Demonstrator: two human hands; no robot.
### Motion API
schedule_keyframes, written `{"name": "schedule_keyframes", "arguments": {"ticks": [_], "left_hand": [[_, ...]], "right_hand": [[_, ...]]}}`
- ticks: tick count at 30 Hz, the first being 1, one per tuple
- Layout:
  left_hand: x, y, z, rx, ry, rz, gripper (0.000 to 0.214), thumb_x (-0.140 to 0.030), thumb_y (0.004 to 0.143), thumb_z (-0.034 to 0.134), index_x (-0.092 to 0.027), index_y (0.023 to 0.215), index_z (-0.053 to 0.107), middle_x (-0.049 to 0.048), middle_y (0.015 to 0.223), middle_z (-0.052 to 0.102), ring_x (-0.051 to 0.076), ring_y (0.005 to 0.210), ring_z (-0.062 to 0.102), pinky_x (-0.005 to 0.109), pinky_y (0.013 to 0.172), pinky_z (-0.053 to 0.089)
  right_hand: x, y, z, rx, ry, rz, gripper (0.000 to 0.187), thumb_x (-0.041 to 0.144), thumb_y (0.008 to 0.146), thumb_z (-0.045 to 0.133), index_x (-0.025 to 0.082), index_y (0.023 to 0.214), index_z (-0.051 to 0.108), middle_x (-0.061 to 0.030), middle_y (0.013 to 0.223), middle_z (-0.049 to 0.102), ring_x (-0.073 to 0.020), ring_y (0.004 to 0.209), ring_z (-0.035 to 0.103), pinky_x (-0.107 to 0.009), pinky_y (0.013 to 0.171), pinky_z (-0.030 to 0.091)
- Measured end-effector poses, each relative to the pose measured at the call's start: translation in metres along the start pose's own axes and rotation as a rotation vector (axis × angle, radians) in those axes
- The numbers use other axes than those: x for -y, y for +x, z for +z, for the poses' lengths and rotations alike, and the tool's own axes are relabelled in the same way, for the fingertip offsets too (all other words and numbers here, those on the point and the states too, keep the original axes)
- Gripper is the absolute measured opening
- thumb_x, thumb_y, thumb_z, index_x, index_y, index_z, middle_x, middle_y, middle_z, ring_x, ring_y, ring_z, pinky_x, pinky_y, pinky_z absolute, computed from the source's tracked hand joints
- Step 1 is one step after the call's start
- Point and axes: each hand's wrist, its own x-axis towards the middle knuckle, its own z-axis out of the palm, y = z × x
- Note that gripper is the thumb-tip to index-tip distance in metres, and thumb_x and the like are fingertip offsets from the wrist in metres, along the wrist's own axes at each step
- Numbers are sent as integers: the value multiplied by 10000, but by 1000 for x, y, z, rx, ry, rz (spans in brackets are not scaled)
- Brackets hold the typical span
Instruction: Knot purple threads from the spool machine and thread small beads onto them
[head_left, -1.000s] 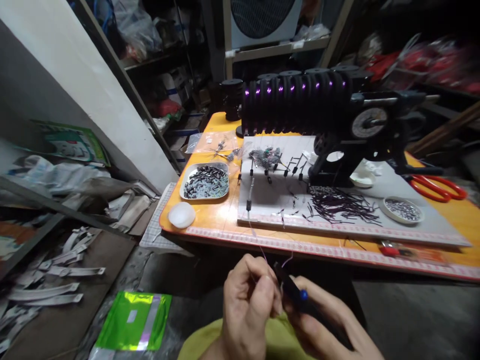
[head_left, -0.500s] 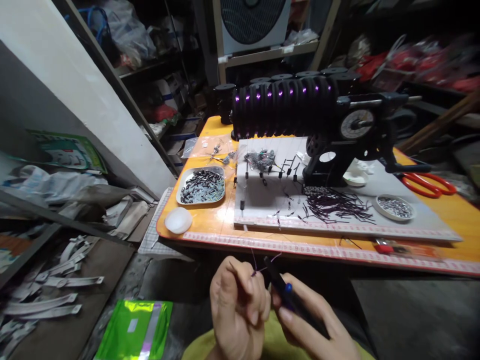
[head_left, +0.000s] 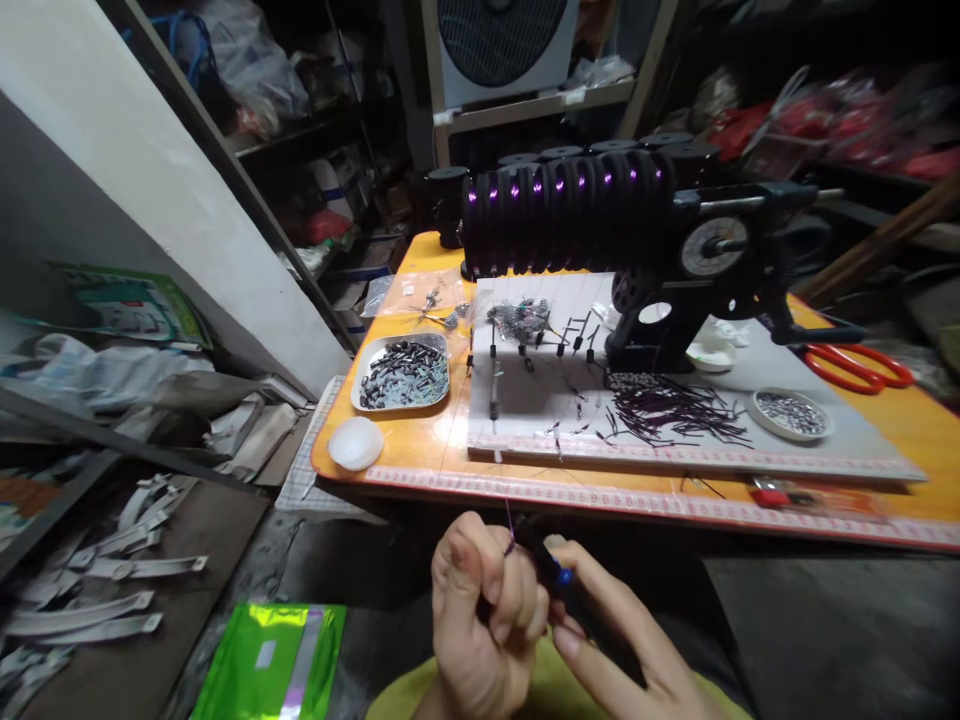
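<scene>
**Fingers pinch thread beside a dark tool**

Fingers of the left hand (head_left: 480, 610) are curled closed, pinching 1 thin purple thread (head_left: 510, 525) that rises toward the table's (head_left: 420, 450) near edge. The right hand (head_left: 607, 640) grips 1 black tool (head_left: 559, 580) with a blue dot, touching the left fingertips. On the table: 2 dishes, 1 pair of red scissors (head_left: 855, 365). The tool's tip is hidden.

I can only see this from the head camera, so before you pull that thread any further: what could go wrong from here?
1. The thin purple thread is pinched by the left hand and runs up to the white board; a hard tug may snap it.
2. The small black piece strung on it could drag across the board.
3. The dark tool in the right hand sits tight against the left fingers; a slip might nick them.
</scene>
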Motion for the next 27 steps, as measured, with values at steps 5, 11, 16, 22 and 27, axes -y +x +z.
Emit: {"name": "schedule_keyframes", "arguments": {"ticks": [5, 11, 16, 22, 27], "left_hand": [[-6, 2, -2, 17, 26, -43, 525, -476, 949, 571, -187, 620, 281, -96, 436, 170, 32, 361, 76, 170, 368, 123], [-7, 4, -2, 58, 9, -8, 499, -448, 969, 549, -190, 623, 299, -93, 438, 172, 37, 358, 82, 166, 353, 123], [-8, 1, -7, 73, -24, -5, 472, -427, 990, 516, -193, 634, 314, -98, 432, 176, 34, 352, 81, 146, 352, 150], [-5, 0, -14, 82, -70, 1, 445, -401, 1011, 480, -195, 645, 333, -107, 428, 171, 26, 340, 85, 123, 349, 173], [-3, 2, -8, 87, -115, 12, 457, -399, 1010, 482, -198, 639, 306, -109, 430, 176, 25, 334, 82, 126, 344, 170]], "right_hand": [[10, 7, -9, 95, -181, -154, 356, 443, 883, 622, 224, 1154, 697, -114, 1210, 700, -308, 1124, 654, -398, 999, 531], [16, 16, -15, 164, -230, -293, 347, 323, 909, 576, 236, 1238, 642, -103, 1182, 694, -265, 1024, 681, -348, 920, 564], [24, 21, -19, 216, -266, -362, 347, 256, 901, 562, 252, 1241, 629, -82, 1097, 703, -249, 993, 681, -331, 905, 559], [33, 27, -18, 256, -245, -379, 323, 240, 876, 583, 263, 1192, 651, -62, 994, 706, -234, 910, 679, -316, 856, 568], [26, 21, -10, 215, -137, -233, 179, 345, 891, 609, 228, 985, 705, -65, 905, 702, -229, 839, 664, -326, 832, 567]]}}
